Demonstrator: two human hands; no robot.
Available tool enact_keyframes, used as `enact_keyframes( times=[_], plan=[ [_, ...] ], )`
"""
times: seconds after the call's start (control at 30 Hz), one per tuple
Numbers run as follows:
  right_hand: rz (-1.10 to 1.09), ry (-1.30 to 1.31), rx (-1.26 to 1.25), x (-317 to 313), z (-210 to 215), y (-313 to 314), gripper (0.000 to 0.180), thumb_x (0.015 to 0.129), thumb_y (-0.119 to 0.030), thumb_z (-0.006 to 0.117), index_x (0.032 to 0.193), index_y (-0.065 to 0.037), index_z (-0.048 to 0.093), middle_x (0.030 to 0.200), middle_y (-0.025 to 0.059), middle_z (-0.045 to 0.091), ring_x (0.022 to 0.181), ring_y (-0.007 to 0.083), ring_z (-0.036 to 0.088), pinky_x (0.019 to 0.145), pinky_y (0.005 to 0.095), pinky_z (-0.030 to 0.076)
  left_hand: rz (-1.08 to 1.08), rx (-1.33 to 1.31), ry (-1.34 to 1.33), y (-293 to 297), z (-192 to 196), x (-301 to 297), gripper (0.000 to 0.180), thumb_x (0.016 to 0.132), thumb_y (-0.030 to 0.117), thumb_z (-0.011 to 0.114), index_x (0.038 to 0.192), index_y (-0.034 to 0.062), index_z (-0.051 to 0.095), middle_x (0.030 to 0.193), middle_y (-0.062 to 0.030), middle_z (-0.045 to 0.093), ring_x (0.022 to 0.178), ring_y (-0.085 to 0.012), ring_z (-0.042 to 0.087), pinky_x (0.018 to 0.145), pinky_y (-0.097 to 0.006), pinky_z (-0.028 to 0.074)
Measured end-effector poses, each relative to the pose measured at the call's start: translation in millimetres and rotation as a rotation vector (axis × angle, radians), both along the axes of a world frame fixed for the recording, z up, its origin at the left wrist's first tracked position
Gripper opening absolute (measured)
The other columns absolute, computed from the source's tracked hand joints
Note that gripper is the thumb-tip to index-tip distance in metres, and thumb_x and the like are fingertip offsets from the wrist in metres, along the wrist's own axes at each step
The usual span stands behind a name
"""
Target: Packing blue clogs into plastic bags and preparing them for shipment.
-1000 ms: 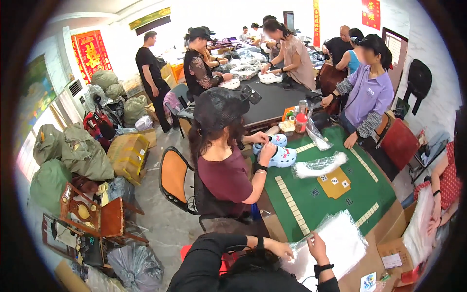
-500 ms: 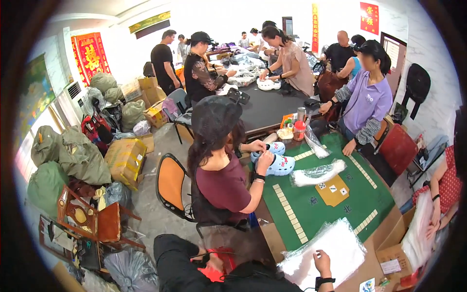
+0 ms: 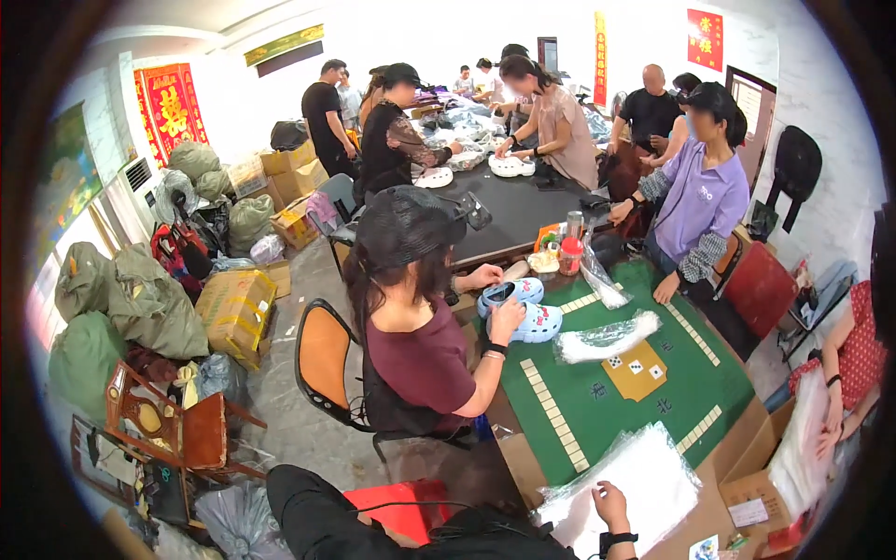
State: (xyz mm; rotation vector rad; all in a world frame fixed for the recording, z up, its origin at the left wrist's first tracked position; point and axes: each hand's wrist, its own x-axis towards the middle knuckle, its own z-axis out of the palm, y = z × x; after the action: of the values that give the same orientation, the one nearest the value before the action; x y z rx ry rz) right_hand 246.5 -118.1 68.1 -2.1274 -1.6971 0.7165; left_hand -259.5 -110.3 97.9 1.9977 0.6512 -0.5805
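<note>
My right hand (image 3: 612, 506), with a black band at the wrist, is over a stack of clear plastic bags (image 3: 644, 471) at the near edge of the table. Its fingers are slightly bent and apart, with nothing visible between them. Of my left hand only a strip of skin (image 3: 401, 538) shows, low beside a red object (image 3: 403, 504) whose kind I cannot make out; its fingers are hidden behind my dark clothing. Ahead, a person in a maroon top handles a pair of light blue clogs (image 3: 534, 320) at the table's left edge.
The green table mat (image 3: 579, 401) bears rows of tiles and a bundle of clear plastic bags (image 3: 611, 338). An open cardboard box (image 3: 756, 467) stands at the right. An orange-backed chair (image 3: 327, 364), sacks and cartons are on the left. Several people work around a dark table (image 3: 509, 210).
My left hand has dropped mostly out of sight, uncovering more of the red object. My right hand has moved slightly left over the bags. The maroon-topped person's hands have shifted on the clogs.
</note>
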Motion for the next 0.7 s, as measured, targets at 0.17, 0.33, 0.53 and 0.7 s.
enact_keyframes(
  times=[0.17, 0.33, 0.53, 0.7],
  plan=[
    [-0.01, 0.034, -0.04, -7, 8, -4, 0.032, 0.081, -0.027, 0.06, 0.105, -0.006, 0.06, 0.085, 0.0124, 0.065, 0.077, 0.0295, 0.063, 0.07, 0.0387, 0.049, 0.164, -0.013, 0.014, -1, 47, 10, 0.023, 0.088, 0.022, 0.048, 0.086, -0.0007, 0.054, 0.077, -0.014, 0.06, 0.072, -0.0221, 0.055, 0.064, -0.038, 0.043],
    [-0.019, 0.029, -0.026, -2, -17, -16, 0.032, 0.079, -0.026, 0.062, 0.103, -0.005, 0.061, 0.084, 0.0148, 0.066, 0.072, 0.0302, 0.064, 0.069, 0.0384, 0.05, 0.315, -0.025, 0.03, 5, 82, 18, 0.021, 0.087, 0.02, 0.049, 0.085, 0.0, 0.055, 0.077, -0.0125, 0.06, 0.072, -0.0211, 0.055, 0.064, -0.037, 0.043],
    [-0.051, 0.073, -0.022, 5, -21, -27, 0.032, 0.079, -0.026, 0.062, 0.102, -0.005, 0.062, 0.083, 0.0156, 0.066, 0.073, 0.0303, 0.064, 0.069, 0.0381, 0.05, 0.484, -0.035, 0.052, 17, 108, 29, 0.018, 0.086, 0.019, 0.051, 0.085, 0.0009, 0.055, 0.076, -0.0108, 0.06, 0.072, -0.02, 0.056, 0.064, -0.036, 0.043],
    [-0.083, 0.084, 0.026, 11, -18, -38, 0.03, 0.079, -0.025, 0.062, 0.101, -0.004, 0.062, 0.081, 0.0149, 0.066, 0.069, 0.0298, 0.064, 0.067, 0.0379, 0.051, 0.599, -0.05, 0.081, 21, 126, 39, 0.016, 0.085, 0.018, 0.052, 0.085, 0.0017, 0.056, 0.075, -0.0093, 0.06, 0.071, -0.0191, 0.056, 0.064, -0.036, 0.043]
  ],
)
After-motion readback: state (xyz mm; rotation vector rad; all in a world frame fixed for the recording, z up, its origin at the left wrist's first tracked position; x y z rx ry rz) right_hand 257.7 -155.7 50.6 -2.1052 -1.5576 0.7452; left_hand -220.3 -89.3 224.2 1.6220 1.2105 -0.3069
